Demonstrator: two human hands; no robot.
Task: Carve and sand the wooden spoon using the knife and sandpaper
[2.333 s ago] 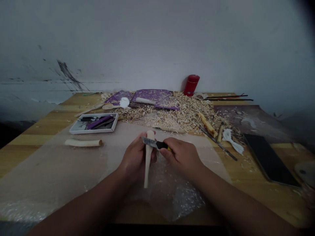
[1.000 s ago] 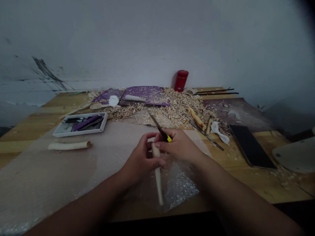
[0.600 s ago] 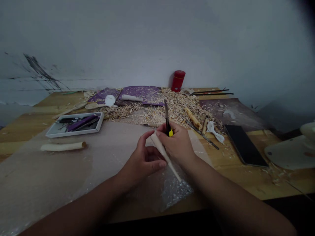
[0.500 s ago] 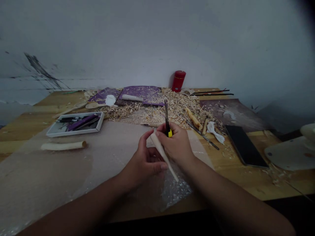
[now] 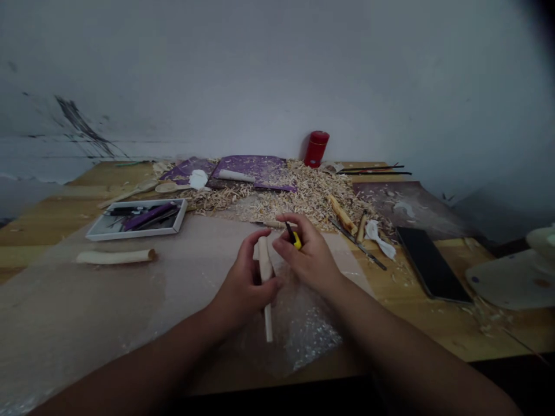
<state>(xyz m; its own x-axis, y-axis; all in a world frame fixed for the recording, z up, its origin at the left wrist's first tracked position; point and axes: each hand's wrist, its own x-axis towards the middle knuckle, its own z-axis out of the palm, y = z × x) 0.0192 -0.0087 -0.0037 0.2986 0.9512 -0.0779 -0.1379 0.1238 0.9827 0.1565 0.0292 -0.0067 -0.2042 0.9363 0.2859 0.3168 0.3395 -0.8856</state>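
My left hand [image 5: 245, 280] grips a pale carved wooden stick [image 5: 265, 260], thick at the top and narrowing to a thin lower end that points toward me. Thumb and fingers close round its middle. Just to the right, my right hand [image 5: 310, 254] is curled round a knife [image 5: 296, 240] with a black and yellow handle; the blade cannot be made out. The right fingertips are apart from the stick. Beneath both hands lies a sheet of clear bubble wrap [image 5: 195, 248].
A white tray [image 5: 134, 234] of tools and a peeled stick [image 5: 115, 257] lie left. Wood shavings [image 5: 312, 190] heap at the back near a red canister [image 5: 317, 149]. On the right are a metal file-like tool [image 5: 364, 249], a phone [image 5: 431, 263] and a white machine base [image 5: 511, 277].
The wooden stick has turned more upright and shifted left with my left hand. My right hand has come away from its top, and the knife has tilted so its blade no longer shows.
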